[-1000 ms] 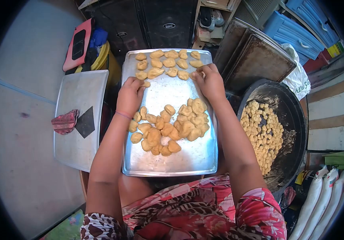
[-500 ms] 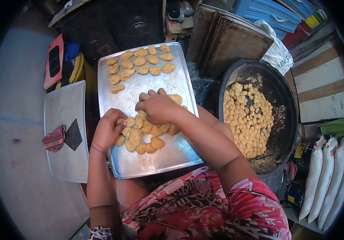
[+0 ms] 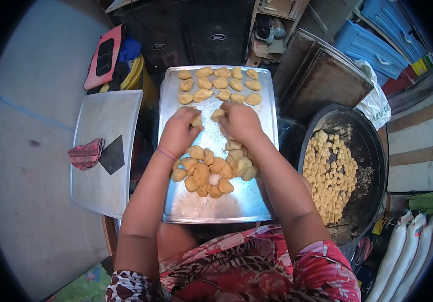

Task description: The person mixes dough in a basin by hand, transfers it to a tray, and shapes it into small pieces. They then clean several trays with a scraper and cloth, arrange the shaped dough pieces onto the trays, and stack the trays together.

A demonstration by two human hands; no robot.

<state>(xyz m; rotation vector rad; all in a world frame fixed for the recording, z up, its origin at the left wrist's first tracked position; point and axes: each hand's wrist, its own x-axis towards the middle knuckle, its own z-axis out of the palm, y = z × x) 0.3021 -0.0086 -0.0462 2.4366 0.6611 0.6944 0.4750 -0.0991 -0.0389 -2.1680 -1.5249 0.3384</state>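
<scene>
My left hand (image 3: 179, 132) is closed on a piece of yellowish dough (image 3: 196, 121), pinched between thumb and fingers over the metal tray (image 3: 216, 211). Across from it, my right hand (image 3: 242, 122) pinches another dough piece (image 3: 217, 115) at its fingertips. Just beyond both hands, flattened dough lumps (image 3: 221, 83) lie in rows at the tray's far end. A loose heap of dough pieces (image 3: 201, 174) sits nearer to me, partly hidden by my right forearm.
To the right stands a black tub (image 3: 372, 176) holding many small dough cubes (image 3: 329, 181). A second metal tray (image 3: 100, 191) on the left bears a crumpled cloth (image 3: 86, 154) and a dark flat scraper-like piece (image 3: 112, 155). Dark baking trays (image 3: 337, 83) lean behind the tub.
Both hands have moved from the heap toward the far rows, each now with a dough piece in its fingers. The camera view has shifted, so the tray appears farther right.
</scene>
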